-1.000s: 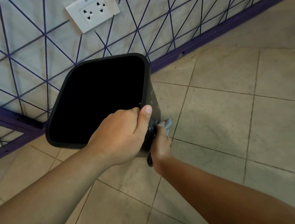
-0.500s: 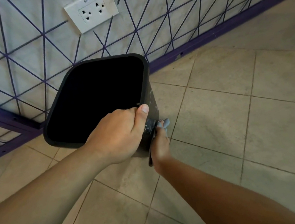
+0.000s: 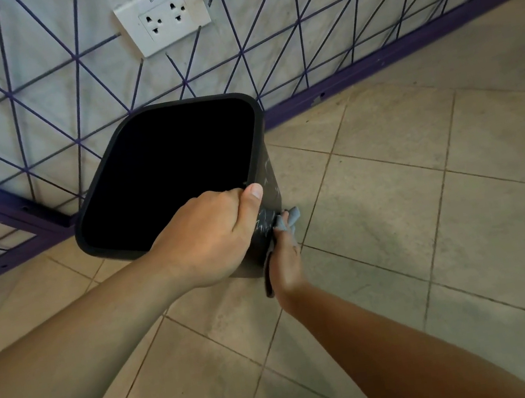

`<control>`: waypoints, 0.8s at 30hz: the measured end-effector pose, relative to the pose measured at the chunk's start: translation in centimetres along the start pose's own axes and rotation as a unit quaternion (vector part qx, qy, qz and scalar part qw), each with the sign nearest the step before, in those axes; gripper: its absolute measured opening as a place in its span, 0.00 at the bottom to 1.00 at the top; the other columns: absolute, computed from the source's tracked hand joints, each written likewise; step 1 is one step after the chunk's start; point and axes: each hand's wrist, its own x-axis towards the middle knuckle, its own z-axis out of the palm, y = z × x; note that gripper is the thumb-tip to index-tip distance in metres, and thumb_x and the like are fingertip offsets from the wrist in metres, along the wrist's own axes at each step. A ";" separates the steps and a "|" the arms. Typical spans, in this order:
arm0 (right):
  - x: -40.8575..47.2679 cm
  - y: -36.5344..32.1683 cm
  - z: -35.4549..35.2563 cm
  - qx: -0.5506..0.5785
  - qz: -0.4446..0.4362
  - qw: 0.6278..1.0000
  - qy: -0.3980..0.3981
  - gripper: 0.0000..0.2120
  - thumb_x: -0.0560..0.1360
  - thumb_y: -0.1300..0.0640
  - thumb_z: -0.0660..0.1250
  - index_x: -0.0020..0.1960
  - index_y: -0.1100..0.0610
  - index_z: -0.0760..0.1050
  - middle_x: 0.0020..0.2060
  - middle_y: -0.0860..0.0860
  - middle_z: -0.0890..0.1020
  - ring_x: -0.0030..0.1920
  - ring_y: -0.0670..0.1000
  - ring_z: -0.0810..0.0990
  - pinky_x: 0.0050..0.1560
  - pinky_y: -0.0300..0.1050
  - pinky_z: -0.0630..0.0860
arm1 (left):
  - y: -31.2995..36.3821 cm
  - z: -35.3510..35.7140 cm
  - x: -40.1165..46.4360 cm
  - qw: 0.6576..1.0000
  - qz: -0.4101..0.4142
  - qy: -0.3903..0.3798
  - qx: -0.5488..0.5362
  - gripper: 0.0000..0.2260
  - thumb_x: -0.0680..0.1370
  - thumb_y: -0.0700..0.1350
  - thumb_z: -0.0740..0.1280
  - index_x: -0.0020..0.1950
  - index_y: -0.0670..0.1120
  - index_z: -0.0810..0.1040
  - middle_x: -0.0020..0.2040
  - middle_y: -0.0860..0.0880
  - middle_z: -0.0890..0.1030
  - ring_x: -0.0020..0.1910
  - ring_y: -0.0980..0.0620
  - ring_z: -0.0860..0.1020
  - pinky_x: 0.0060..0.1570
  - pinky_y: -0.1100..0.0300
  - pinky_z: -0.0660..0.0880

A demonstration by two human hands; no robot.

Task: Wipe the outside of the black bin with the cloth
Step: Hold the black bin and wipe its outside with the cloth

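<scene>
With the left hand (image 3: 207,239) gripping the rim of the black plastic bin (image 3: 143,239) and the right hand (image 3: 283,258) pressing the grey-blue cloth (image 3: 287,220) against its side, a hard push could tip the tilted bin.

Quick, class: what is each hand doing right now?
Left hand: grips the black bin by its rim.
Right hand: holds the cloth against the bin's outer side.

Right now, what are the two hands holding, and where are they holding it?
The left hand grips the black bin by its near rim, at the corner. The right hand holds the blue-grey cloth against the bin's outer side.
</scene>
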 end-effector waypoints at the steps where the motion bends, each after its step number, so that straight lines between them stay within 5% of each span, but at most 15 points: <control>1: 0.2 -0.2 0.0 0.008 0.019 1.000 -0.002 0.29 0.91 0.46 0.48 0.90 0.51 0.52 0.90 0.53 0.56 0.90 0.54 0.54 0.91 0.59 0.53 | 0.0 0.1 0.0 1.000 0.001 0.000 -0.003 0.23 0.84 0.56 0.48 0.33 0.51 0.68 0.26 0.52 0.70 0.25 0.54 0.72 0.29 0.56 0.68; 5: -1.7 0.0 0.2 -0.049 -0.045 0.997 -0.037 0.40 0.80 0.41 0.47 0.90 0.50 0.51 0.90 0.49 0.53 0.90 0.50 0.49 0.91 0.57 0.49 | -0.2 0.1 0.1 1.000 -0.003 -0.005 -0.013 0.23 0.84 0.57 0.47 0.34 0.51 0.70 0.26 0.51 0.72 0.26 0.54 0.74 0.30 0.55 0.69; 9: 0.4 0.3 -0.4 -0.027 0.014 1.000 -0.007 0.29 0.91 0.47 0.48 0.90 0.54 0.55 0.88 0.56 0.59 0.89 0.55 0.57 0.90 0.59 0.55 | -0.2 0.1 0.0 1.000 0.003 0.003 -0.003 0.23 0.84 0.57 0.47 0.33 0.52 0.68 0.26 0.52 0.71 0.25 0.55 0.73 0.30 0.58 0.67; 13: -1.9 0.7 -0.2 -0.068 -0.034 0.996 -0.046 0.39 0.82 0.40 0.48 0.91 0.50 0.51 0.89 0.50 0.57 0.90 0.52 0.53 0.91 0.58 0.52 | -0.4 0.1 0.0 1.000 0.001 0.003 -0.008 0.23 0.83 0.58 0.47 0.33 0.52 0.68 0.25 0.53 0.69 0.24 0.56 0.71 0.30 0.59 0.65; 18: 0.5 0.5 -0.5 -0.005 0.027 0.999 -0.020 0.29 0.91 0.46 0.49 0.89 0.55 0.55 0.86 0.58 0.63 0.86 0.57 0.63 0.88 0.59 0.60 | -0.3 0.1 0.2 1.000 0.002 0.006 -0.009 0.23 0.84 0.57 0.47 0.33 0.51 0.69 0.25 0.52 0.70 0.24 0.55 0.72 0.29 0.56 0.69; 22: -2.7 0.9 -0.4 -0.067 -0.042 0.995 -0.053 0.36 0.85 0.42 0.47 0.91 0.53 0.49 0.90 0.50 0.54 0.90 0.51 0.51 0.91 0.57 0.49 | -0.5 0.0 0.1 1.000 -0.002 -0.001 -0.013 0.23 0.84 0.57 0.48 0.34 0.50 0.71 0.25 0.51 0.72 0.25 0.54 0.74 0.30 0.56 0.70; 24: -1.0 0.9 -0.5 -0.026 -0.014 0.999 -0.037 0.32 0.90 0.44 0.48 0.90 0.54 0.51 0.89 0.54 0.57 0.90 0.53 0.55 0.91 0.59 0.53 | -0.4 0.0 0.1 1.000 0.002 0.001 -0.006 0.23 0.83 0.57 0.47 0.33 0.51 0.70 0.25 0.52 0.70 0.24 0.54 0.73 0.28 0.58 0.68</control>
